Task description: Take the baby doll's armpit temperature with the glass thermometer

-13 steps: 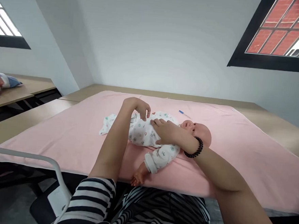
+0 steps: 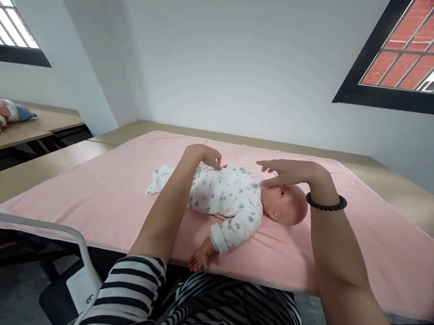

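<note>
A baby doll in a white patterned outfit lies on its back on a pink sheet, head to the right. Its near arm stretches towards the table's front edge. My left hand hangs, wrist bent, over the far side of the doll's middle. Its fingers curl loosely downward, partly out of sight, and nothing shows in them. My right hand is above the doll's face and neck, fingers stretched out and apart, holding nothing. It covers part of the face. A black beaded bracelet circles the right wrist.
The sheet covers most of a wooden table against a wall. Another doll lies on a separate table at the left. A grey metal rail and a dark chair are at the lower left.
My right hand has lifted off the doll's chest and moved right, over its face. My left hand has shifted slightly to the far side. The blue-capped pen behind the doll is now hidden.
</note>
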`<action>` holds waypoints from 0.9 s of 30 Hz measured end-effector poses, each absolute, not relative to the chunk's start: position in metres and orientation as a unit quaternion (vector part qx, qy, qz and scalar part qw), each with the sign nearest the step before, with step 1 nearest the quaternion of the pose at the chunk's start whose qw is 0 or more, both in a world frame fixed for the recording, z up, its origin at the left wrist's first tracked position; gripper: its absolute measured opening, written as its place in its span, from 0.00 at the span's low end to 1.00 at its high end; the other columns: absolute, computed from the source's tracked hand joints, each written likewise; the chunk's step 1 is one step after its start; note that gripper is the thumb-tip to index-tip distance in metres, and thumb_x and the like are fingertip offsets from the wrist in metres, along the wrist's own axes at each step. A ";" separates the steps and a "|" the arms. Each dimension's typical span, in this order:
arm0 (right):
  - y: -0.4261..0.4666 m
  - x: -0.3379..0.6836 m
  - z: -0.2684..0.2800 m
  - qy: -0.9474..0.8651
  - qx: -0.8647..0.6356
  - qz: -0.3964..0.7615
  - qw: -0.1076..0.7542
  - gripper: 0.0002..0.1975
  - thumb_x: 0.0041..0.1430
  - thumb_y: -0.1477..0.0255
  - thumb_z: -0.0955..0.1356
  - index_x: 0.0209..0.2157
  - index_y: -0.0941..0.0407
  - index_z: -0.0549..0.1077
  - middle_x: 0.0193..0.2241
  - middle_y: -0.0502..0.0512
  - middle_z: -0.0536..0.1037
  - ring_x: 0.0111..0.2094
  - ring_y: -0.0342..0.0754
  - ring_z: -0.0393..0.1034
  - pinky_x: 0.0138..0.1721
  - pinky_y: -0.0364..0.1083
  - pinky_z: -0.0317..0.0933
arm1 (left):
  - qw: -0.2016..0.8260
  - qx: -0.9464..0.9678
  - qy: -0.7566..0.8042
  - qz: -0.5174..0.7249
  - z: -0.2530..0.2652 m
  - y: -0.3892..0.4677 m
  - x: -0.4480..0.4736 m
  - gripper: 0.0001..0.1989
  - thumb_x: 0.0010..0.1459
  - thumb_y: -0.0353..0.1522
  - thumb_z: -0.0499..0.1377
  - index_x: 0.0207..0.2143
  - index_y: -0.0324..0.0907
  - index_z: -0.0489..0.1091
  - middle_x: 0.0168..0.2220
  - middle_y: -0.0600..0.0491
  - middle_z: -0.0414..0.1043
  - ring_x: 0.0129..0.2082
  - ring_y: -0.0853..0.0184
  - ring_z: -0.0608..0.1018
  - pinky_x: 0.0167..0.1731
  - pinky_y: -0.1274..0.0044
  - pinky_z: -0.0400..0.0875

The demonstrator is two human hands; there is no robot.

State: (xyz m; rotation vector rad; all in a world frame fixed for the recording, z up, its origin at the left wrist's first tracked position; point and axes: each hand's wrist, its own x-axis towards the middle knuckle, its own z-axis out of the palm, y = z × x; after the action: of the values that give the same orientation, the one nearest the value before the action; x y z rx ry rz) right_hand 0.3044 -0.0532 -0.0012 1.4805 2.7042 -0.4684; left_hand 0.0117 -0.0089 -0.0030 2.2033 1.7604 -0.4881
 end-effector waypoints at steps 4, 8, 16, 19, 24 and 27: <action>-0.017 0.321 -0.015 0.830 0.504 -0.238 0.012 0.43 0.53 0.49 0.72 0.66 0.51 0.65 0.64 0.60 0.69 0.63 0.66 0.64 0.62 0.59 0.62 | 0.094 0.849 0.510 -0.102 -0.038 0.000 0.048 0.20 0.66 0.42 0.51 0.53 0.45 0.73 0.58 0.46 0.73 0.49 0.59 0.77 0.49 0.69 0.71; 0.008 0.328 -0.038 0.815 0.447 -0.366 0.037 0.27 0.55 0.52 0.72 0.52 0.51 0.77 0.54 0.57 0.79 0.57 0.61 0.71 0.58 0.55 0.66 | 0.067 0.859 0.503 -0.071 -0.080 0.013 0.087 0.20 0.68 0.37 0.48 0.53 0.38 0.73 0.56 0.39 0.74 0.52 0.58 0.77 0.51 0.70 0.69; -0.003 0.348 -0.085 0.605 0.435 -0.655 -0.126 0.19 0.62 0.55 0.68 0.47 0.52 0.77 0.47 0.56 0.82 0.46 0.55 0.77 0.53 0.54 0.70 | 0.042 0.843 0.532 0.063 -0.105 0.005 0.080 0.18 0.68 0.36 0.47 0.45 0.37 0.74 0.51 0.42 0.77 0.48 0.59 0.78 0.46 0.73 0.70; -0.007 0.351 -0.081 0.658 0.441 -0.596 -0.133 0.18 0.63 0.55 0.68 0.46 0.52 0.79 0.50 0.56 0.81 0.49 0.56 0.76 0.54 0.53 0.69 | 0.019 0.818 0.561 0.125 -0.103 -0.009 0.076 0.18 0.69 0.35 0.46 0.43 0.39 0.74 0.48 0.44 0.78 0.47 0.60 0.78 0.46 0.72 0.70; -0.031 0.364 -0.068 0.744 0.437 -0.483 -0.150 0.23 0.56 0.53 0.73 0.51 0.48 0.78 0.57 0.57 0.77 0.59 0.61 0.69 0.56 0.51 0.68 | -0.025 0.763 0.617 0.193 -0.087 -0.067 0.080 0.13 0.64 0.33 0.51 0.41 0.37 0.73 0.43 0.43 0.78 0.44 0.56 0.78 0.48 0.66 0.70; -0.050 0.372 -0.079 0.734 0.458 -0.461 -0.198 0.23 0.54 0.54 0.73 0.50 0.45 0.79 0.58 0.55 0.77 0.61 0.61 0.68 0.57 0.48 0.67 | 0.029 0.762 0.558 0.328 -0.077 -0.137 0.067 0.09 0.62 0.34 0.55 0.37 0.40 0.73 0.41 0.46 0.78 0.43 0.58 0.78 0.49 0.66 0.71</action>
State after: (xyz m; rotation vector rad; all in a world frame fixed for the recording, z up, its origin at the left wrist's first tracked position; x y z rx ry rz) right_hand 0.3719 -0.0496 -0.0787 1.6537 2.6503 -1.6649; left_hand 0.0672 -0.1366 -0.0774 2.3496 1.7229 1.0113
